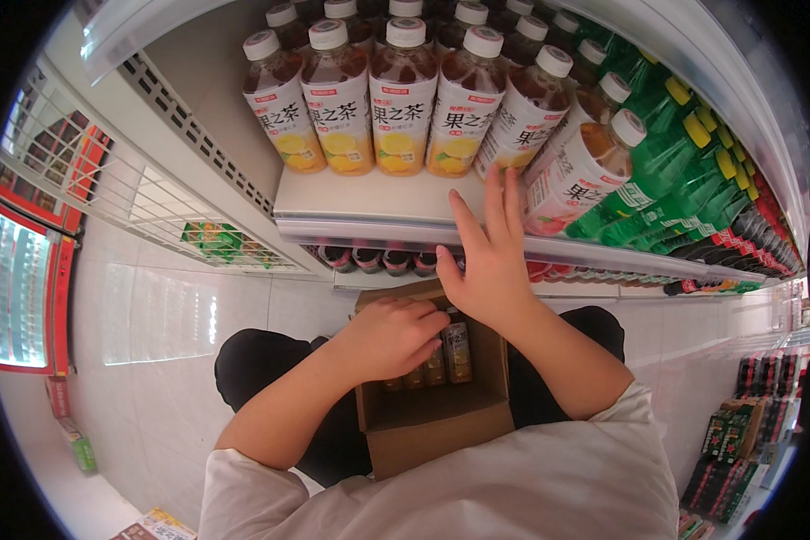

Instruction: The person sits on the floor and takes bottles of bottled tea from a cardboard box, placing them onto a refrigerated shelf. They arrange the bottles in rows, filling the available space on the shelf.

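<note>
My right hand (pixel 487 260) is raised in front of the shelf, fingers spread. Its longest fingertips are at the lower part of a bottle of lemon tea (pixel 528 125) at the right end of the front row; whether they press on it is unclear. My left hand (pixel 395 337) hangs over an open cardboard box (pixel 439 412), its fingers curled downward. Several tea bottles stand inside the box, one of them (pixel 457 351) just right of my left fingers. The hand covers some bottles, so any hold on one is hidden.
The white shelf (pixel 364 196) has a clear plastic front strip (pixel 391 233). Peach-labelled tea (pixel 574 182) and green soda bottles (pixel 661 175) stand to the right, dark-capped bottles (pixel 385 262) below. A wire rack (pixel 142 196) is at left. Drink packs (pixel 729 432) are stacked at right.
</note>
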`<control>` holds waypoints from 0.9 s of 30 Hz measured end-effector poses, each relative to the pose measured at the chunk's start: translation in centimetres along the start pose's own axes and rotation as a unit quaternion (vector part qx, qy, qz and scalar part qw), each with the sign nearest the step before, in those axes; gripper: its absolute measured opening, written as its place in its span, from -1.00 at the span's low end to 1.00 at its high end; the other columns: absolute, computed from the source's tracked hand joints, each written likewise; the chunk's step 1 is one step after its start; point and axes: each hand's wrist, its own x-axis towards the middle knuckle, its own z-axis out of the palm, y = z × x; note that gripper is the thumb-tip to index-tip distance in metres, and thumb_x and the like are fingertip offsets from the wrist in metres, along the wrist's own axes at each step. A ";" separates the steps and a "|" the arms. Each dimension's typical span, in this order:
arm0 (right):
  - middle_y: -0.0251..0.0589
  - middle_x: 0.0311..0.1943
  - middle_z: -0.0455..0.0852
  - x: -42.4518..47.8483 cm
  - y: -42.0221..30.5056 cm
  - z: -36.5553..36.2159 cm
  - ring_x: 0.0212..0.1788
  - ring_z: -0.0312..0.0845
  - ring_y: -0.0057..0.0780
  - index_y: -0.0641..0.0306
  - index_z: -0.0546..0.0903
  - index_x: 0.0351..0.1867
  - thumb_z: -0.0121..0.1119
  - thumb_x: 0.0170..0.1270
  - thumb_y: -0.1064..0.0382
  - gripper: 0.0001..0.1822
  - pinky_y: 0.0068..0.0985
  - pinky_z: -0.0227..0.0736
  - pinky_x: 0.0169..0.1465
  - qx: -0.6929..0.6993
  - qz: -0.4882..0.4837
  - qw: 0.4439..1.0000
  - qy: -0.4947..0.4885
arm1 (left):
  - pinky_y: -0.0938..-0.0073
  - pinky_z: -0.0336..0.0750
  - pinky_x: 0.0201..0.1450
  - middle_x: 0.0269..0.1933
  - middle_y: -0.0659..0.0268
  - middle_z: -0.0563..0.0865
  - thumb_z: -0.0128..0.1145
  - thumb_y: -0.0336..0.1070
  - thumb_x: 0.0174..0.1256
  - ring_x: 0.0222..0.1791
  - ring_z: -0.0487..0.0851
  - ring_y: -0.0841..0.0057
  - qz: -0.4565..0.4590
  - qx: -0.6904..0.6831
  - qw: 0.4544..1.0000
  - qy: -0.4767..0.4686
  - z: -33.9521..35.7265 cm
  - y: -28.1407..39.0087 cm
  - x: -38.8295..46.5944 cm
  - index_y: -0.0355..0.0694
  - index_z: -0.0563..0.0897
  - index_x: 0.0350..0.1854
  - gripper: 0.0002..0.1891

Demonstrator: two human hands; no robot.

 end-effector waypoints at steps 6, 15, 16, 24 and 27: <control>0.61 0.60 0.01 0.4 0.9 0.0 0.62 -0.01 0.61 0.53 0.59 0.29 0.41 0.10 0.32 -0.34 0.24 0.15 0.56 0.045 -0.028 0.998 -0.025 | 0.06 0.63 0.04 -0.10 0.12 0.75 0.34 -0.29 0.31 -0.02 0.74 0.05 -0.005 0.009 1.000 -0.007 0.2 -0.1 0.1 -0.22 0.67 -0.01 -0.74; 0.73 0.59 -0.13 0.5 0.4 -0.1 0.58 0.01 0.70 0.43 0.48 0.44 0.40 0.13 0.32 -0.22 0.21 0.18 0.54 0.030 0.043 0.998 0.047 | 0.05 0.63 0.03 -0.11 0.13 0.74 0.34 -0.30 0.31 -0.03 0.74 0.05 -0.010 0.016 1.000 -0.001 0.2 -0.4 -0.3 -0.23 0.66 0.00 -0.73; 0.75 0.59 -0.14 0.4 0.7 0.1 0.58 0.01 0.71 0.43 0.46 0.46 0.41 0.13 0.31 -0.20 0.22 0.18 0.54 0.044 0.056 0.997 0.040 | 0.05 0.63 0.03 -0.11 0.13 0.74 0.35 -0.30 0.31 -0.03 0.74 0.05 -0.011 0.019 1.000 -0.004 0.3 -0.3 -0.2 -0.23 0.66 0.00 -0.73; 0.75 0.58 -0.09 0.2 1.1 -0.1 0.56 0.06 0.71 0.50 0.54 0.38 0.41 0.11 0.30 -0.27 0.27 0.20 0.52 -0.001 0.023 0.999 0.025 | 0.05 0.64 0.01 -0.11 0.13 0.74 0.35 -0.28 0.30 -0.04 0.75 0.06 -0.007 0.036 0.999 -0.014 0.8 -0.4 -0.1 -0.22 0.66 0.00 -0.72; 0.68 0.60 -0.06 -0.1 1.3 0.0 0.57 0.09 0.60 0.49 0.59 0.31 0.42 0.11 0.30 -0.33 0.27 0.19 0.51 -0.021 0.015 1.000 0.017 | 0.05 0.64 0.01 -0.11 0.12 0.74 0.36 -0.28 0.29 -0.03 0.75 0.05 -0.013 0.037 0.999 -0.019 0.9 -0.5 0.0 -0.23 0.67 0.00 -0.72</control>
